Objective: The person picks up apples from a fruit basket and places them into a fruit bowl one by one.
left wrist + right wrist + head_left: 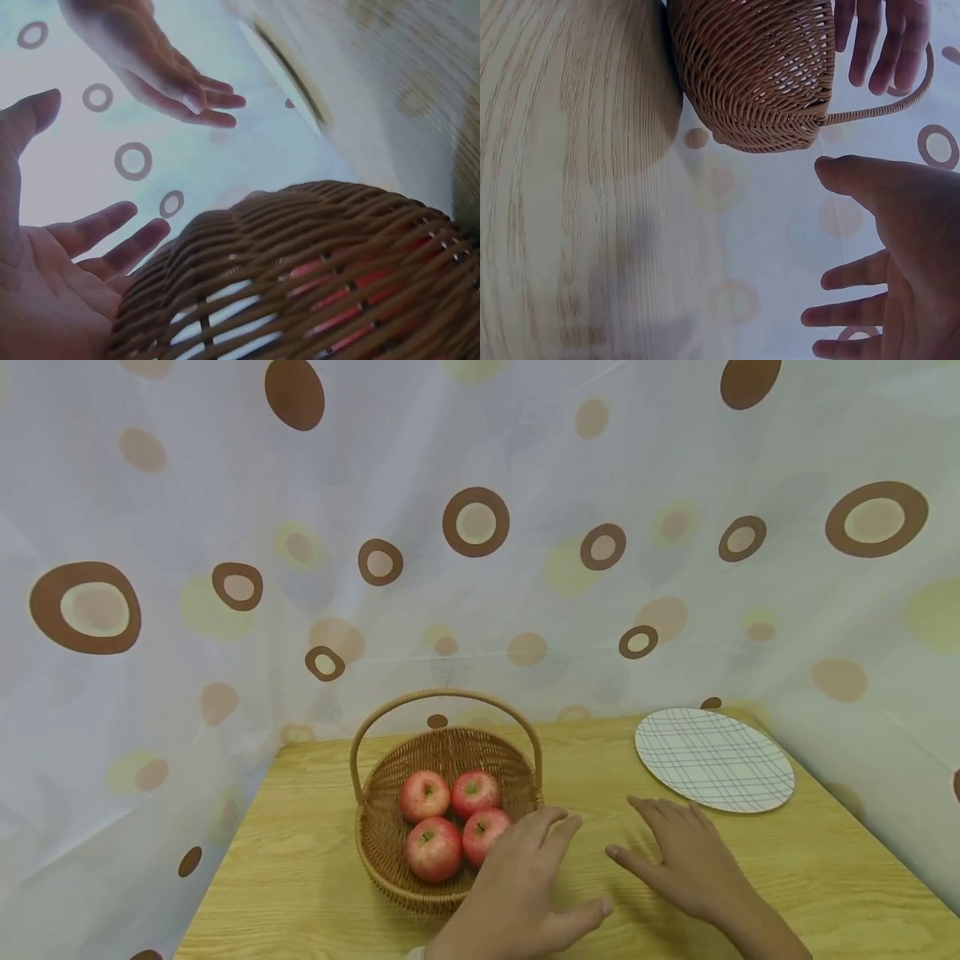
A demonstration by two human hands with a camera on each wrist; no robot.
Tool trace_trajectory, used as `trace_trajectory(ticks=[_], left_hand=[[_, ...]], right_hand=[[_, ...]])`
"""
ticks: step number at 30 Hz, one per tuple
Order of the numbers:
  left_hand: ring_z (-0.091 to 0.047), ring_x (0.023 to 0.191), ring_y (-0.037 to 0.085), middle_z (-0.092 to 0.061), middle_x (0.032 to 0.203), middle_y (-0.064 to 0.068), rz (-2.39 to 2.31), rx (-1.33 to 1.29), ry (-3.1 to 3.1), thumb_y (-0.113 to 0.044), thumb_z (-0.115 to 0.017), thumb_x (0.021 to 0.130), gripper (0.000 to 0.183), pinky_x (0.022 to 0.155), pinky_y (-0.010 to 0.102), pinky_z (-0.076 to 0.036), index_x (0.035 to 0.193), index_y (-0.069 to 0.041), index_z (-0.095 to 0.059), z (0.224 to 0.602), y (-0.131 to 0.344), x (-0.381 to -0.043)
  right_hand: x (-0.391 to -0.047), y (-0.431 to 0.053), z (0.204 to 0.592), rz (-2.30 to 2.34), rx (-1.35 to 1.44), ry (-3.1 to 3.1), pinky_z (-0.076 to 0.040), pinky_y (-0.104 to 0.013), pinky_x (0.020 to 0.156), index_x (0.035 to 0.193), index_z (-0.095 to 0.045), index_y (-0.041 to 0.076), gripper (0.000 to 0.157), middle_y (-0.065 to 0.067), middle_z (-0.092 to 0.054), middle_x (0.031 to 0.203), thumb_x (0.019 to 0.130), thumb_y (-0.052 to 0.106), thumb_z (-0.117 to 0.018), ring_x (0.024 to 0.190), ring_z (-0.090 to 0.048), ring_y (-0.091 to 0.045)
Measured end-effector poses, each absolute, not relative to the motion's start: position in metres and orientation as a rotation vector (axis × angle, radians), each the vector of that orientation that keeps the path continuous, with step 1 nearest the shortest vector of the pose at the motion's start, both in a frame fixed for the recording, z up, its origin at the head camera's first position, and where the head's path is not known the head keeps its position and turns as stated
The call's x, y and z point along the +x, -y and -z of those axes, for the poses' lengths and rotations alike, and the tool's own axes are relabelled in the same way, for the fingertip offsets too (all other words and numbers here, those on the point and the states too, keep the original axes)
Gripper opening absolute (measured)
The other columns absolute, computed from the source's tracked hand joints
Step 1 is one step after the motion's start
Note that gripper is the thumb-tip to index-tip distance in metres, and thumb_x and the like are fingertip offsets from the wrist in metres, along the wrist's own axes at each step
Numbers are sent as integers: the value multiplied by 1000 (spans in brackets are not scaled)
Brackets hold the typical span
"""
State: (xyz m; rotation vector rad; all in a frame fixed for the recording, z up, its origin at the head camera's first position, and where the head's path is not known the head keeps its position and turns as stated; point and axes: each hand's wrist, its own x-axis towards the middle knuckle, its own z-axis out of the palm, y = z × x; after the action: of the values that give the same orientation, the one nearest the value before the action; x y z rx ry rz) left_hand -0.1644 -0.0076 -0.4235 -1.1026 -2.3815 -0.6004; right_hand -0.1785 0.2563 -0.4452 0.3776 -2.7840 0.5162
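Head view faces forward-down; nearer wrist views share the basket [754, 75].

On my feed this reads as a curtained-off tabletop booth: I see a spotted curtain [540, 452] hung behind and along both sides of a wood-grain table [285, 843], its creases and fold lines plain. The wicker basket [381, 839] of red apples [433, 850] and the line-patterned plate [715, 760] lend a homely, dining-table touch, but whether house, lab or studio surrounds it, I can't tell.
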Motion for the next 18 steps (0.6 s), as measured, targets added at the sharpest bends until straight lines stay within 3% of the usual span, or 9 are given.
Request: trace_trajectory(ticks=[11,18], left_hand=[[-65,125,17,-62,140,2,561,-1144,2335,-64,-69,94,76,103,37,-57,147,-10,-59,428,-6,-162],[-65,127,19,-63,140,3,538,-1176,2334,-66,-64,97,75,104,38,-57,146,-9,-59,430,-15,-163]], right_hand=[[-183,-266,447,-574,425,2748,-35,-78,113,150,-57,6,76,-19,-65,146,97,58,-72,135,-59,-49],[-180,-272,447,-564,387,2760,-45,-77,103,148,-59,7,73,-20,-64,146,98,58,-71,132,-58,-54]])
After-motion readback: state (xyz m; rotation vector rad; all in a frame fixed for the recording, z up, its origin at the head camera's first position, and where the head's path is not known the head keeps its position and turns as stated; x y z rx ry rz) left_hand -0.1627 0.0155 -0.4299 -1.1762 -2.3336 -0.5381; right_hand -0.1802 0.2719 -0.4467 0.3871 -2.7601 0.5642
